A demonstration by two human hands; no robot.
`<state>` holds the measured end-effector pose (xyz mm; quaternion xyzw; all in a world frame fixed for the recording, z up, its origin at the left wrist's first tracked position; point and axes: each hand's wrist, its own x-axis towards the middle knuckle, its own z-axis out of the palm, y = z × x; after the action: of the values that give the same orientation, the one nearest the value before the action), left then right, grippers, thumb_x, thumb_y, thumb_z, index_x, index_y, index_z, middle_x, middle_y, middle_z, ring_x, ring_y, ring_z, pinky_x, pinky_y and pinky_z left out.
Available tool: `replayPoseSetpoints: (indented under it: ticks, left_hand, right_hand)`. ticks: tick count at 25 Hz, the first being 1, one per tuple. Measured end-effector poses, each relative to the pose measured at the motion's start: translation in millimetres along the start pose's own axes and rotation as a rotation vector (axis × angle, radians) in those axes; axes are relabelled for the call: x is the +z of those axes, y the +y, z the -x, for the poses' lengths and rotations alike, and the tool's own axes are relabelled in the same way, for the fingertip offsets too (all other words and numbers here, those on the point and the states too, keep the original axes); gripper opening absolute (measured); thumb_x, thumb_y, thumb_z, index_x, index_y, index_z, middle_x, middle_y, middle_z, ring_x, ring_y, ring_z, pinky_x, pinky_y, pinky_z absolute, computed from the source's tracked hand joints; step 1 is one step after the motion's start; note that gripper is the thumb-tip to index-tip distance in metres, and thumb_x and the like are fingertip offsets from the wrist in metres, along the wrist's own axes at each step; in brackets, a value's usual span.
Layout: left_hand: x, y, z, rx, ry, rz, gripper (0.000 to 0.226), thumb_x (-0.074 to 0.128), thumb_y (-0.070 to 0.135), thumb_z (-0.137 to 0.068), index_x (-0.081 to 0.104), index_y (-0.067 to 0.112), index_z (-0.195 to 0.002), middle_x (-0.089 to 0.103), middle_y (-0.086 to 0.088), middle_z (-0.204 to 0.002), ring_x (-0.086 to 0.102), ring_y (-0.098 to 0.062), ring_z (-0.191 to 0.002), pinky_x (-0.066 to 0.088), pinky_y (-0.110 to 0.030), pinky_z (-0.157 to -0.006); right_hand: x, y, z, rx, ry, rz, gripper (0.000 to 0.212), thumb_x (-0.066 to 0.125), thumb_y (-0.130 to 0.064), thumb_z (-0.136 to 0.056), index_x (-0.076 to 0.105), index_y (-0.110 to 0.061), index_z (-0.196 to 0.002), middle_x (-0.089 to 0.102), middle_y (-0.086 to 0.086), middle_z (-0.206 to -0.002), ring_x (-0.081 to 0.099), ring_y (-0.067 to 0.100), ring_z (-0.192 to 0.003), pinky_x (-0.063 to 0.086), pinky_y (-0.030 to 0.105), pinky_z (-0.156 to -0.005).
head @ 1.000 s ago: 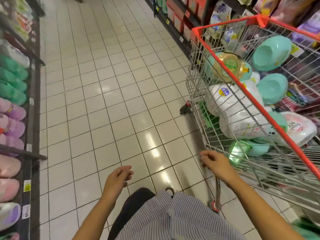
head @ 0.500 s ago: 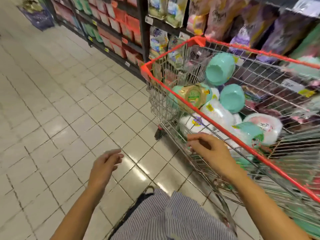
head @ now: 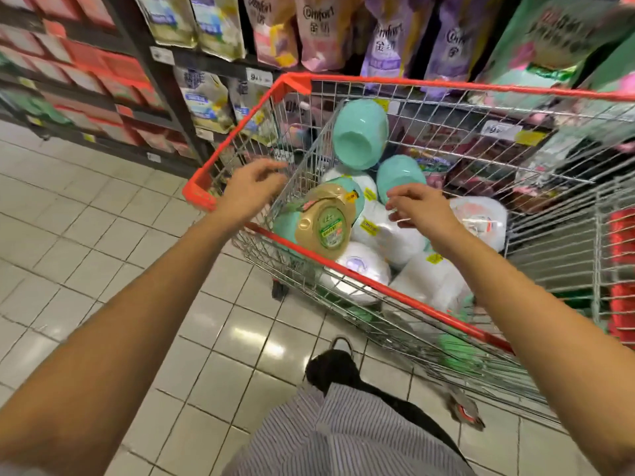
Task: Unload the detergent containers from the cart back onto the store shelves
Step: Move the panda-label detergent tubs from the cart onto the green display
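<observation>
A wire cart with a red rim (head: 395, 292) stands in front of me, holding several detergent containers. A teal container with a gold label (head: 324, 228) lies near the cart's left side, two teal containers (head: 359, 134) lean bottom-up behind it, and several white ones (head: 388, 231) fill the middle. My left hand (head: 252, 187) hovers above the cart's near left corner, fingers loosely curled, holding nothing. My right hand (head: 417, 207) hovers over the white containers, fingers loose, holding nothing. Neither hand touches a container.
Store shelves (head: 213, 60) run behind and left of the cart, stocked with refill pouches (head: 323, 29) and red boxes (head: 103, 73). White tiled floor (head: 103, 235) stretches to the left. My striped shirt (head: 343, 431) fills the bottom of the view.
My view turned toward the cart and shelves. Both hands rose from beside the cart's side to above its rim, now over the containers.
</observation>
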<state>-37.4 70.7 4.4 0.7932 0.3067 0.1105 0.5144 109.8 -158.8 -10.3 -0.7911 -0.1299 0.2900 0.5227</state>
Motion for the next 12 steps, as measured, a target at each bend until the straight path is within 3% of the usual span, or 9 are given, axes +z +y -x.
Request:
replayPoseSetpoints:
  ticks: [2,4,6,9,12]
  left_hand:
    - [14.7,-8.7,-29.9,-0.004,-0.085,-0.115,0.034,0.064,0.019,-0.091,0.061,0.016,-0.125,0.066,-0.002,-0.112,0.059,-0.006,-0.087,0.049,-0.014,-0.073]
    - [23.9,-20.8,-42.5,-0.061,-0.158,-0.185,0.042,0.068,0.020,-0.088,0.058,0.016,-0.129,0.064,-0.006,-0.122,0.058,-0.012,-0.096,0.048,-0.025,-0.085]
    - [28.1,-33.0,-44.8,-0.103,-0.225,-0.289,0.052,0.073,0.031,-0.084,0.056,0.021,-0.132,0.060,-0.004,-0.128,0.056,-0.015,-0.103,0.046,-0.029,-0.086]
    - [31.7,-49.6,-42.4,-0.005,-0.294,-0.549,0.061,0.071,0.043,-0.083,0.050,0.029,-0.138,0.038,0.003,-0.151,0.042,-0.017,-0.131,0.035,-0.032,-0.106]
    - [33.0,-51.3,-43.7,0.030,-0.381,-0.571,0.056,0.064,0.040,-0.089,0.045,0.034,-0.141,0.039,0.009,-0.152,0.044,-0.017,-0.133,0.033,-0.025,-0.101]
  right_hand:
    - [8.3,11.4,-33.2,0.067,-0.031,0.060,0.010,0.057,-0.006,-0.091,0.060,-0.014,-0.096,0.059,0.003,-0.082,0.055,0.010,-0.061,0.045,0.018,-0.054]
    - [23.7,24.2,-52.6,0.139,-0.092,0.054,0.007,0.058,-0.009,-0.092,0.057,-0.016,-0.093,0.055,0.004,-0.080,0.052,0.012,-0.060,0.043,0.024,-0.059]
    - [43.0,33.8,-61.2,0.268,-0.189,0.003,0.007,0.059,-0.019,-0.094,0.052,-0.018,-0.097,0.051,0.003,-0.074,0.048,0.012,-0.055,0.039,0.023,-0.054]
    - [66.8,44.2,-65.2,0.469,-0.366,-0.094,0.015,0.057,-0.033,-0.095,0.056,-0.018,-0.092,0.055,0.003,-0.075,0.054,0.012,-0.052,0.045,0.018,-0.046]
    - [76.9,49.2,-70.0,0.526,-0.387,-0.313,0.021,0.058,-0.032,-0.093,0.060,-0.013,-0.101,0.064,0.004,-0.073,0.060,0.017,-0.051,0.045,0.021,-0.047]
